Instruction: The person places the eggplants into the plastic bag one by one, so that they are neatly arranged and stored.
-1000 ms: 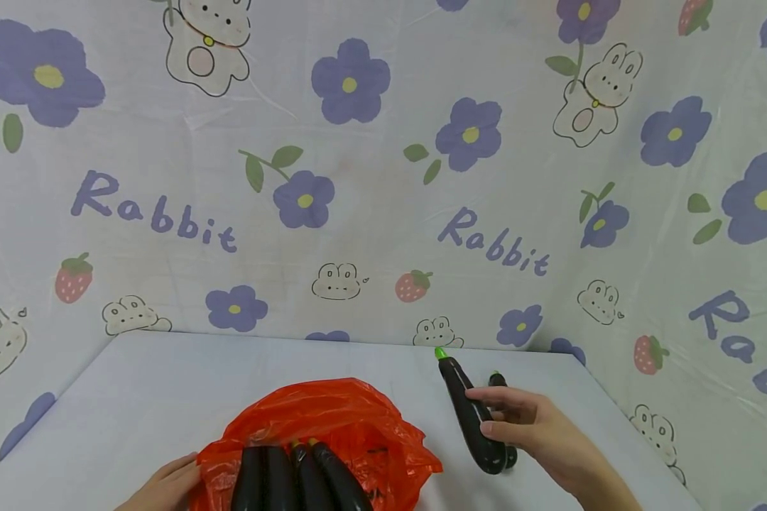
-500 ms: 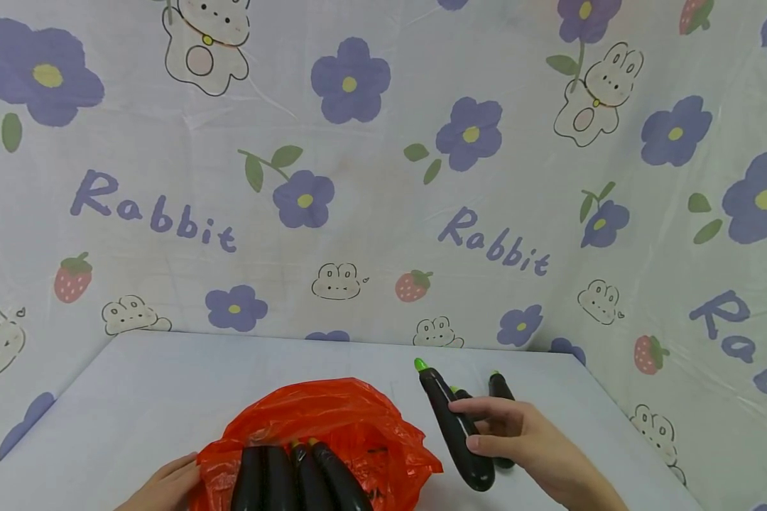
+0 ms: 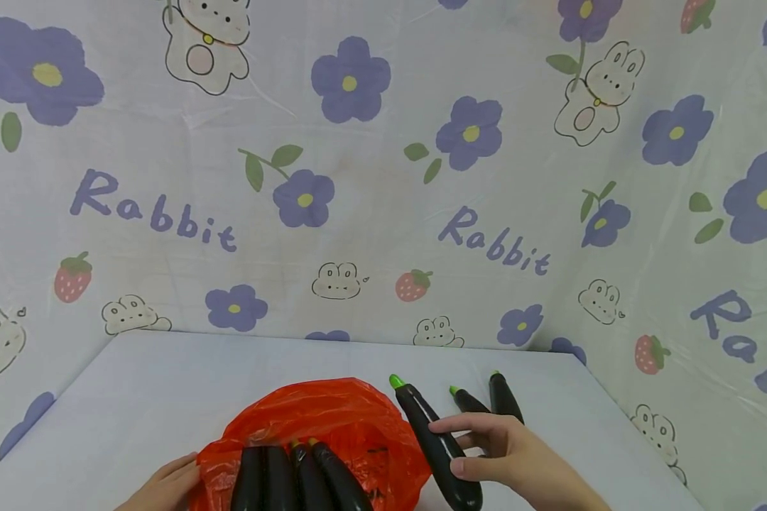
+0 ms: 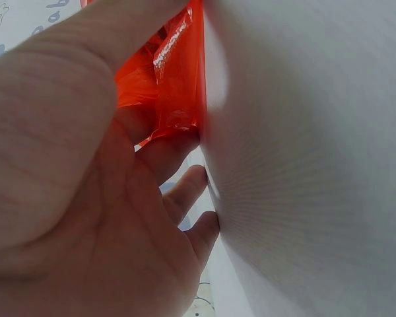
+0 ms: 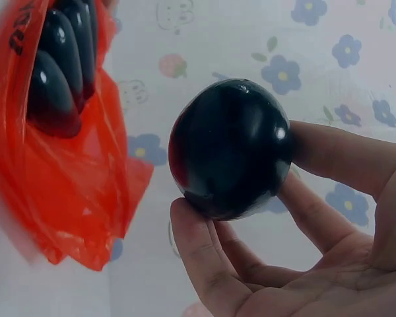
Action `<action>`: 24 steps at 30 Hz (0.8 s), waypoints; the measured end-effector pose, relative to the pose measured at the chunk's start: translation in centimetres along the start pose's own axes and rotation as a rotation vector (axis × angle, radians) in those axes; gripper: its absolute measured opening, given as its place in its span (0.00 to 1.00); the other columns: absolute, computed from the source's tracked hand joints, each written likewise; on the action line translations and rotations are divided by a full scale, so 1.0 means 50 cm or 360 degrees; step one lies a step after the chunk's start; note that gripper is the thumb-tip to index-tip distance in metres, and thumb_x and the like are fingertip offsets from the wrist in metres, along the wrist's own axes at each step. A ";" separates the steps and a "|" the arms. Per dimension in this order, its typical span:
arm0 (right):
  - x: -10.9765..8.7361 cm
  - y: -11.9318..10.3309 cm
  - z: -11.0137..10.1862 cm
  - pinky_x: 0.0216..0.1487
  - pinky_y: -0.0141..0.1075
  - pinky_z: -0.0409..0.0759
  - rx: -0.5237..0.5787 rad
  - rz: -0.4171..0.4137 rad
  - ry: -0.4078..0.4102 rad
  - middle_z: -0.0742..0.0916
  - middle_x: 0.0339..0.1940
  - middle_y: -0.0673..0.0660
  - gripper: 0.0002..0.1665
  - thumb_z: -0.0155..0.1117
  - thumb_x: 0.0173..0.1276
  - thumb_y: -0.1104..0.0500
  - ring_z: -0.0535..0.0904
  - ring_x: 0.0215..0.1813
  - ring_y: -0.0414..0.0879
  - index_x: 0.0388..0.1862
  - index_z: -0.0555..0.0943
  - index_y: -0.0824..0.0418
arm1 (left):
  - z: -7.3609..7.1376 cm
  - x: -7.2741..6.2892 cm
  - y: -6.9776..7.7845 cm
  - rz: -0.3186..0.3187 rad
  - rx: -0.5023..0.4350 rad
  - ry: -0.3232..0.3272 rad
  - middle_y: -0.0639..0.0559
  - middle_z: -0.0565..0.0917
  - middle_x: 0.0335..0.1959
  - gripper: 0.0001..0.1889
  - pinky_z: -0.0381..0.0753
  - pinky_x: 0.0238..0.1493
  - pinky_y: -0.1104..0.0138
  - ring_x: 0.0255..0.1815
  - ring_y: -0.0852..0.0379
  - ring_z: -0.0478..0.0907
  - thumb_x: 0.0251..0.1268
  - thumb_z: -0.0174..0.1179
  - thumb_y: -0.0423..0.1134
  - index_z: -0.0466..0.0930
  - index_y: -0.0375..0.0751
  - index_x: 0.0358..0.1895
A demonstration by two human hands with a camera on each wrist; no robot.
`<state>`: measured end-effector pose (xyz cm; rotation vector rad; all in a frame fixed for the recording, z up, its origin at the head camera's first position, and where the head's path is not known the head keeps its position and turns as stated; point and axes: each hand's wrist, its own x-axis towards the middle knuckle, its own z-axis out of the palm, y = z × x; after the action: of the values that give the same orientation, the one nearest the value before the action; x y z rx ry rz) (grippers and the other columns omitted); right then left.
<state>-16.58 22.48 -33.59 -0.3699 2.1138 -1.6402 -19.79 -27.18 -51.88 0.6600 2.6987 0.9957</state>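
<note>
My right hand grips a dark eggplant with a green stem, thumb on one side and fingers on the other. The eggplant is tilted, its stem pointing up-left, at the right edge of a red plastic bag. The right wrist view shows its rounded end between thumb and fingers, apart from the bag. Several eggplants lie side by side in the open bag. My left hand holds the bag's left side; in the left wrist view the red plastic lies between thumb and forefinger.
Two more eggplants lie on the white table behind my right hand: one on the left and one on the right. A cloth printed with rabbits and flowers hangs behind the table.
My right hand has carried the eggplant left and nearer, from beside the loose eggplants to the bag's right edge. Another eggplant has come into view behind it. The left hand stays put.
</note>
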 end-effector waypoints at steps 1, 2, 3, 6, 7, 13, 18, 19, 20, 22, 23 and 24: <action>-0.002 -0.002 0.005 0.55 0.52 0.79 0.0001 -0.0002 -0.0022 0.83 0.53 0.62 0.25 0.68 0.67 0.60 0.79 0.53 0.56 0.64 0.78 0.58 | 0.001 0.000 -0.001 -0.0004 -0.0006 -0.0001 0.31 0.72 0.63 0.39 0.66 0.53 0.29 0.64 0.24 0.59 0.57 0.69 0.54 0.70 0.30 0.64; -0.004 -0.003 0.010 0.55 0.52 0.79 -0.0001 -0.0003 -0.0043 0.83 0.54 0.61 0.25 0.68 0.68 0.60 0.79 0.53 0.56 0.64 0.78 0.58 | 0.001 0.000 -0.001 0.0000 -0.0009 0.0000 0.31 0.72 0.63 0.39 0.66 0.53 0.29 0.64 0.24 0.59 0.57 0.69 0.54 0.70 0.30 0.64; -0.005 -0.004 0.015 0.54 0.51 0.79 0.0006 0.0000 -0.0063 0.83 0.55 0.61 0.25 0.68 0.68 0.59 0.78 0.54 0.56 0.64 0.78 0.57 | 0.001 0.000 -0.002 0.0008 -0.0005 0.0000 0.31 0.72 0.63 0.39 0.66 0.53 0.29 0.64 0.24 0.59 0.57 0.69 0.54 0.70 0.30 0.64; -0.009 -0.003 0.028 0.52 0.49 0.80 0.0013 -0.0011 -0.0102 0.82 0.55 0.61 0.24 0.67 0.69 0.59 0.78 0.53 0.56 0.63 0.79 0.56 | 0.001 -0.001 -0.005 0.0022 -0.0022 -0.0008 0.32 0.72 0.63 0.39 0.66 0.53 0.29 0.64 0.24 0.59 0.57 0.69 0.54 0.70 0.30 0.65; -0.007 -0.002 0.032 0.51 0.49 0.81 0.0018 -0.0019 -0.0120 0.82 0.54 0.62 0.24 0.67 0.69 0.59 0.78 0.51 0.57 0.63 0.79 0.56 | 0.001 -0.001 -0.006 0.0032 -0.0038 -0.0012 0.32 0.72 0.63 0.39 0.65 0.52 0.29 0.64 0.23 0.59 0.57 0.69 0.53 0.69 0.29 0.65; 0.016 0.019 0.057 0.50 0.46 0.82 -0.0060 -0.0024 -0.0146 0.80 0.58 0.60 0.23 0.68 0.67 0.62 0.78 0.50 0.56 0.61 0.81 0.55 | -0.004 -0.005 0.001 0.0022 -0.0169 -0.0018 0.35 0.70 0.65 0.43 0.71 0.55 0.36 0.64 0.26 0.60 0.55 0.71 0.53 0.66 0.30 0.68; 0.039 0.041 0.080 0.49 0.45 0.82 -0.0070 0.0024 -0.0206 0.81 0.54 0.59 0.22 0.67 0.66 0.65 0.79 0.49 0.56 0.59 0.82 0.56 | -0.016 -0.022 0.035 0.0080 -0.0307 0.0019 0.35 0.65 0.68 0.46 0.80 0.51 0.56 0.63 0.32 0.62 0.56 0.73 0.50 0.60 0.34 0.72; 0.042 0.045 0.084 0.49 0.44 0.82 -0.0074 0.0032 -0.0218 0.82 0.52 0.59 0.22 0.67 0.66 0.66 0.80 0.48 0.55 0.59 0.82 0.56 | -0.019 -0.026 0.042 0.0090 -0.0338 0.0018 0.36 0.65 0.68 0.46 0.80 0.51 0.58 0.64 0.36 0.63 0.56 0.73 0.49 0.58 0.35 0.73; 0.046 0.048 0.087 0.49 0.44 0.83 -0.0086 0.0035 -0.0225 0.82 0.50 0.59 0.22 0.67 0.66 0.67 0.80 0.47 0.55 0.59 0.82 0.56 | -0.022 -0.028 0.049 0.0140 -0.0308 0.0029 0.36 0.65 0.68 0.46 0.80 0.50 0.62 0.64 0.39 0.63 0.57 0.72 0.48 0.58 0.35 0.73; 0.051 0.053 0.092 0.49 0.43 0.82 -0.0104 0.0041 -0.0227 0.83 0.48 0.59 0.22 0.67 0.66 0.67 0.80 0.46 0.54 0.59 0.82 0.57 | -0.028 -0.032 0.060 0.0223 -0.0247 0.0045 0.36 0.66 0.66 0.45 0.78 0.49 0.68 0.63 0.50 0.65 0.57 0.72 0.47 0.58 0.33 0.72; 0.054 0.055 0.094 0.49 0.43 0.82 -0.0124 0.0043 -0.0222 0.83 0.47 0.58 0.22 0.67 0.66 0.67 0.80 0.46 0.54 0.59 0.82 0.56 | -0.032 -0.032 0.066 0.0238 -0.0290 0.0030 0.36 0.66 0.65 0.44 0.77 0.49 0.69 0.63 0.55 0.64 0.58 0.71 0.45 0.58 0.34 0.72; 0.056 0.056 0.096 0.49 0.43 0.82 -0.0143 0.0048 -0.0211 0.82 0.46 0.58 0.22 0.67 0.65 0.67 0.79 0.46 0.54 0.58 0.82 0.56 | -0.035 -0.032 0.070 0.0285 -0.0305 0.0027 0.34 0.67 0.65 0.43 0.77 0.50 0.70 0.62 0.58 0.65 0.58 0.72 0.44 0.58 0.32 0.72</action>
<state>-16.49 17.87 -37.76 -0.4600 2.0882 -1.4655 -17.73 -26.54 -48.23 0.8686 2.5496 1.2884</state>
